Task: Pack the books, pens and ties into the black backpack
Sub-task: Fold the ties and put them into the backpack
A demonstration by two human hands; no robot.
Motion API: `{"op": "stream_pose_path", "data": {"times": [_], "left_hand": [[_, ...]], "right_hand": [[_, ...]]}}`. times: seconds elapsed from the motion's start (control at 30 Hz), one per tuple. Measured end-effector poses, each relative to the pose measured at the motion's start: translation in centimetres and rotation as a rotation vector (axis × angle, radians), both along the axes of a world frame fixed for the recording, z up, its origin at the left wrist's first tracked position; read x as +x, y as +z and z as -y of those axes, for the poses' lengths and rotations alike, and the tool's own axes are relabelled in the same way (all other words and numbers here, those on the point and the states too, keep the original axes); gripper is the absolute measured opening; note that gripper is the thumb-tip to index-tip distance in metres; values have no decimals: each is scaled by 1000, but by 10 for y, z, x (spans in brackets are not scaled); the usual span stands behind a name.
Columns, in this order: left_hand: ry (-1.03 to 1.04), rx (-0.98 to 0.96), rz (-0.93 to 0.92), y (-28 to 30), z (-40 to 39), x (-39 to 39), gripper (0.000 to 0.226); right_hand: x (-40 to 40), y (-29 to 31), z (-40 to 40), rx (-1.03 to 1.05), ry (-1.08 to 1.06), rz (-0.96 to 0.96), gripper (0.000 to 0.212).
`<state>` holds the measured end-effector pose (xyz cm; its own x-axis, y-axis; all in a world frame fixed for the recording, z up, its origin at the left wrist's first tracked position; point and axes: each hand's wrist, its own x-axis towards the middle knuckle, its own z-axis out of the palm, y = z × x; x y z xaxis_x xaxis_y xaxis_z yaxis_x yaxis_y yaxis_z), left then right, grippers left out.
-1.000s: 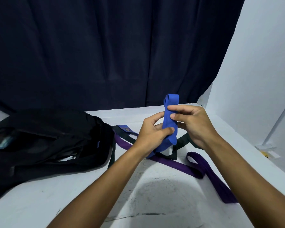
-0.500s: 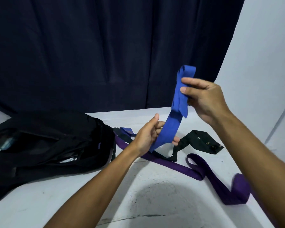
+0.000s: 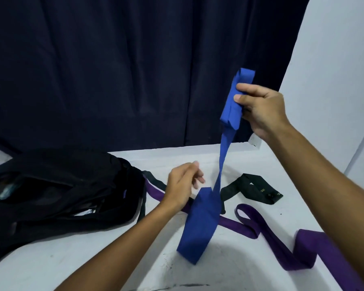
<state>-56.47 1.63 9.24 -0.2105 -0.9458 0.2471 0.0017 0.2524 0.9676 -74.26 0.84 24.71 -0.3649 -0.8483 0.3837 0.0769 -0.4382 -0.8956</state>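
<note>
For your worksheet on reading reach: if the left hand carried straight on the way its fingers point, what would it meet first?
Most likely the hanging blue tie: the left hand is open, fingers pointing right toward that strip, close beside it. Depth is unclear from one view, so it might pass just behind, toward the black tie.

Right hand (image 3: 261, 108): raised at about 1 o'clock, forearm running in from the 4 o'clock corner, wrist bent; thumb and curled fingers pinch the folded upper part of a blue tie (image 3: 200, 223).
Left hand (image 3: 182, 185): low, near centre, forearm entering from 7 o'clock; fingers loosely curled and blurred, holding nothing, just beside the tie's hanging length at its 9 o'clock side. Contact with the tie cannot be told.
Both forearms bare.
</note>
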Motion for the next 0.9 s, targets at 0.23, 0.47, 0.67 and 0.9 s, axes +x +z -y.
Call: {"op": "stream_pose_path", "data": {"times": [0.23, 0.47, 0.67, 0.9], "left_hand": [[-651, 787, -671, 54, -29, -40, 87], [-304, 784, -1106, 71, 18, -34, 67], [-341, 706, -807, 87, 43, -10, 57], [-397, 659, -389, 81, 45, 1, 57]], "right_hand": [[15, -17, -4, -17, 13, -63, 25], [11, -36, -27, 55, 78, -109, 26], [18, -66, -45, 262, 350, -191, 26], [30, -89, -56, 329, 540, -254, 27]]}}
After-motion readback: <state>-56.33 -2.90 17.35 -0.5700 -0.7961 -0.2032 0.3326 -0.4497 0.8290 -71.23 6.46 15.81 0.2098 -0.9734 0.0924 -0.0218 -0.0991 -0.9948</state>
